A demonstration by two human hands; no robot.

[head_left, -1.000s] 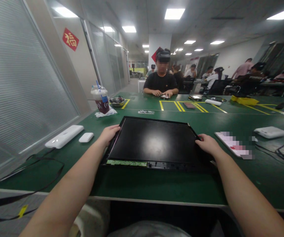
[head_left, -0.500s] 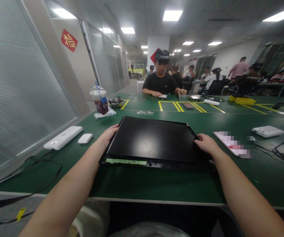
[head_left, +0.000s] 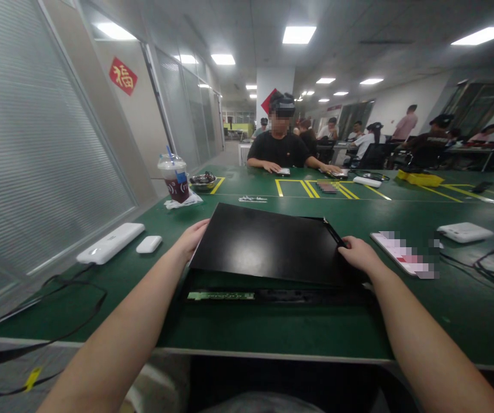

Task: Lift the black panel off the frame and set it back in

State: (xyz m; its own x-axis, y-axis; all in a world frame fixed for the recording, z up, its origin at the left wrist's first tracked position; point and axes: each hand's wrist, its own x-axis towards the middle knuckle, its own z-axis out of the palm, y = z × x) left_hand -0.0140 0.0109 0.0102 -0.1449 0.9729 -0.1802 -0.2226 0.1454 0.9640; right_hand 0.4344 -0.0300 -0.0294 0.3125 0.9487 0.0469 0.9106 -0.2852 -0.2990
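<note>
The green table [head_left: 273, 327] is wide and carries many things. Across it a person in a black shirt [head_left: 279, 150] sits with both hands on the table top. On the left lie a long white device [head_left: 110, 242] and a small white case [head_left: 149, 244], with a black cable [head_left: 58, 287] nearer the edge. Further back stands a plastic cup [head_left: 175, 178] with a dark drink. On the right are a flat card [head_left: 402, 252] and a white box [head_left: 465, 232].

In the middle, in front of the person, lies the black panel [head_left: 268, 244], flat, dark and a little shiny. Its near edge is raised above a black frame [head_left: 281, 295] that shows a green circuit strip [head_left: 221, 296]. Its long axis runs left to right.

The left hand [head_left: 192, 236] grips the left edge and the right hand [head_left: 359, 254] the right edge, fingers closed on the panel.
</note>
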